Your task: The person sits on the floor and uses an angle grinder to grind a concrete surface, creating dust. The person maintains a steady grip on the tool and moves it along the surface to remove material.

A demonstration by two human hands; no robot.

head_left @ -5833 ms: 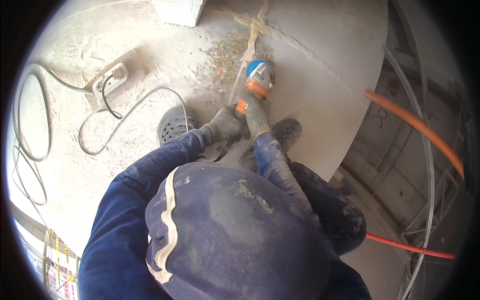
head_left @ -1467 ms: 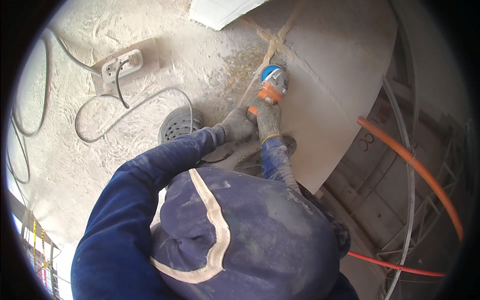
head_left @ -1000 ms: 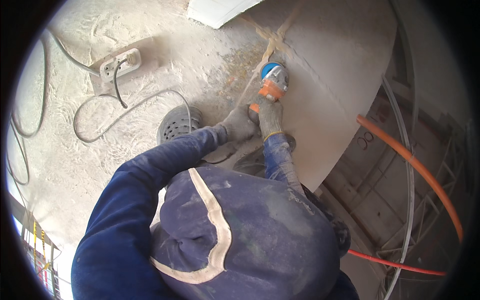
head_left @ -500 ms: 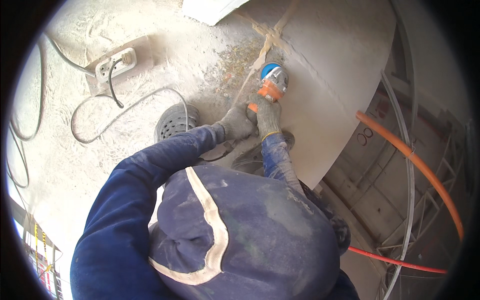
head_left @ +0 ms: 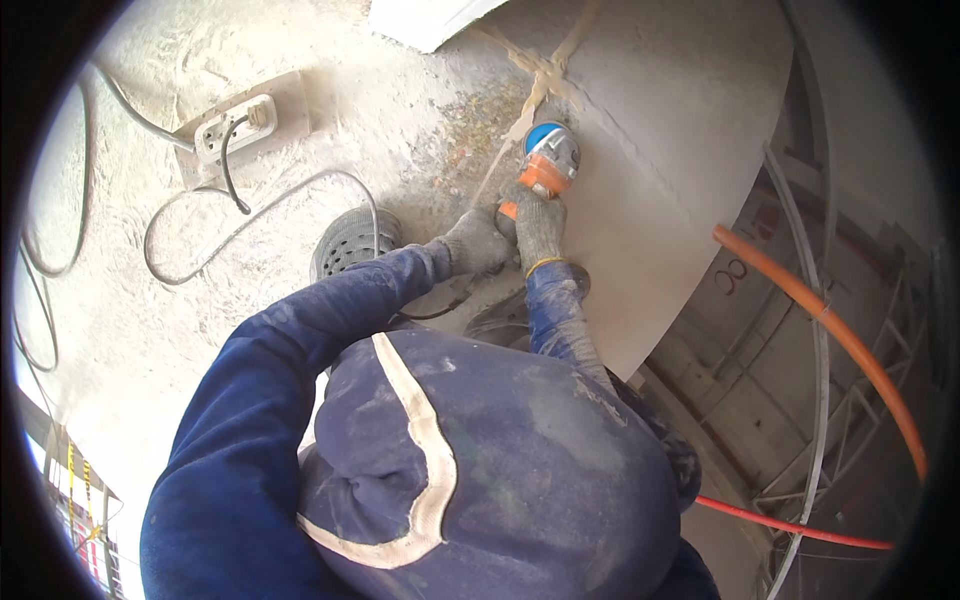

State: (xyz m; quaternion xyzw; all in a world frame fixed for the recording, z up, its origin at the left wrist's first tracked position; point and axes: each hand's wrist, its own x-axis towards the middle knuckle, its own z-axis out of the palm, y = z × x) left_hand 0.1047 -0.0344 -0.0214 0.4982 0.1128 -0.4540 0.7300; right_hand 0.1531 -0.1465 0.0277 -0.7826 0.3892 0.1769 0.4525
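Both my hands wear grey, dusty work gloves and grip an orange and grey angle grinder [head_left: 548, 175] with a blue disc [head_left: 541, 134] at its far end. Around the middle of its body, my right hand [head_left: 540, 222] is closed. My left hand [head_left: 478, 243] is closed on the rear part, which its fingers mostly hide. The disc is over a pale, dusty surface [head_left: 650, 240], close to a beige filled seam [head_left: 522, 118]; whether it touches cannot be made out.
A grey perforated clog [head_left: 345, 243] is left of my hands. A power strip [head_left: 232, 130] with a plugged-in cable lies at the upper left, and a looped cord [head_left: 255, 218] runs toward my feet. Beyond the surface's right edge, an orange pipe [head_left: 820, 312] and a red hose [head_left: 795, 521] extend.
The grinder and my right hand have shifted slightly away from me. Both hands keep their grip.
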